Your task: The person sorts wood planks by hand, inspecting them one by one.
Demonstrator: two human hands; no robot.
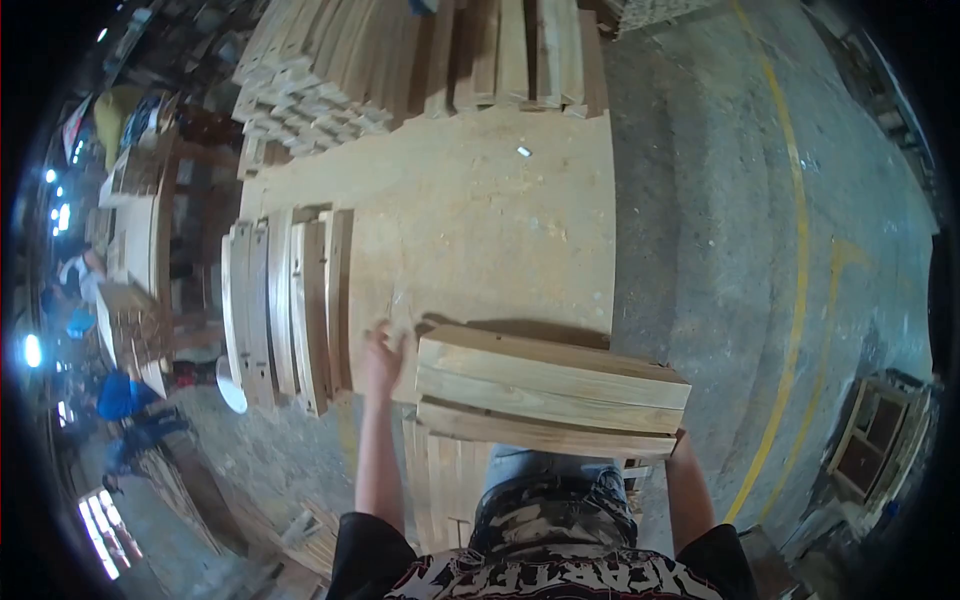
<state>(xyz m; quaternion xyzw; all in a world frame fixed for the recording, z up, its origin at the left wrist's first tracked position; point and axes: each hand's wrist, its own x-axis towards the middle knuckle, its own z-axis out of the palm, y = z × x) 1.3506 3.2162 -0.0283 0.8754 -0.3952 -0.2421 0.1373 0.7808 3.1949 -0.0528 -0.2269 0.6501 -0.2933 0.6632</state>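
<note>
From the head camera: the timber pieces (550, 375) lie crosswise at the bench's (480, 235) near edge, close against the person's body, their right ends jutting past its side. Here's the left hand (383, 358), a little blurred, off the wood just beyond the left end, fingers loosely spread and gripping nothing. Over at the opposite end, the right hand (682, 445) is up against the lowest piece, its fingers mostly hidden; can't tell how firmly they close.

For good handling here, I'd say support both ends, keep the lengths level and square their faces together, since that lower one sits slightly askew with a dark gap above it. Mind the overhang, too: it looks likely to tip if the right-hand support slackens.

And the material: pale, straight-grained, long and squared, with flat sawn-looking faces. To the left, a row of slightly bowed lengths (283, 310) shows dark notches; at the far end, a stack of timber (330, 85) presents blocky ends. The bench top is tan, flat and scuffed.
</note>
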